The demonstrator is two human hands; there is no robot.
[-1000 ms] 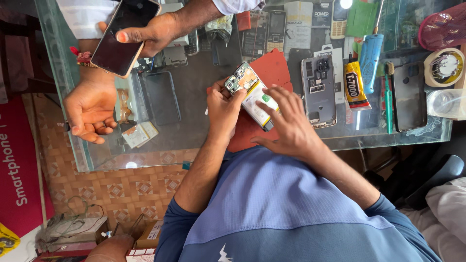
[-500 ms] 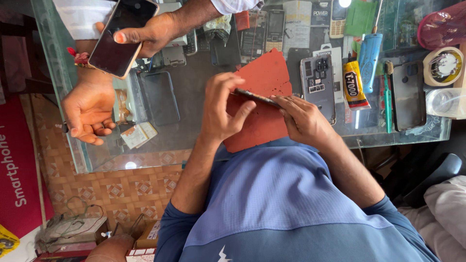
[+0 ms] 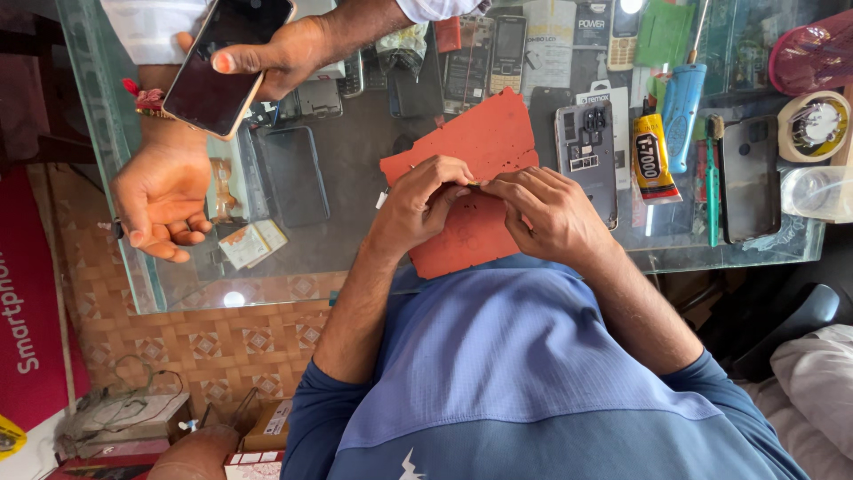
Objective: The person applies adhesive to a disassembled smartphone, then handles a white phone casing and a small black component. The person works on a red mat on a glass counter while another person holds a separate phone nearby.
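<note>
My left hand (image 3: pixel 422 200) and my right hand (image 3: pixel 546 213) meet over a red work mat (image 3: pixel 489 133) on a glass counter (image 3: pixel 355 267). Together they grip a small opened phone (image 3: pixel 475 184), turned edge-on. Only a thin sliver of it shows between my fingertips. My fingers hide the rest of it.
Across the counter another person holds a black phone (image 3: pixel 222 67) in one hand, the other hand (image 3: pixel 164 200) resting palm-open. An opened phone body (image 3: pixel 586 151), a glue tube (image 3: pixel 651 158), a blue screwdriver (image 3: pixel 682 111), a dark phone (image 3: pixel 749 178) and a tape roll (image 3: pixel 813 124) lie to the right.
The opened phone, earlier face-up with its inner parts showing, has been turned edge-on. My hands have closed together around it over the mat.
</note>
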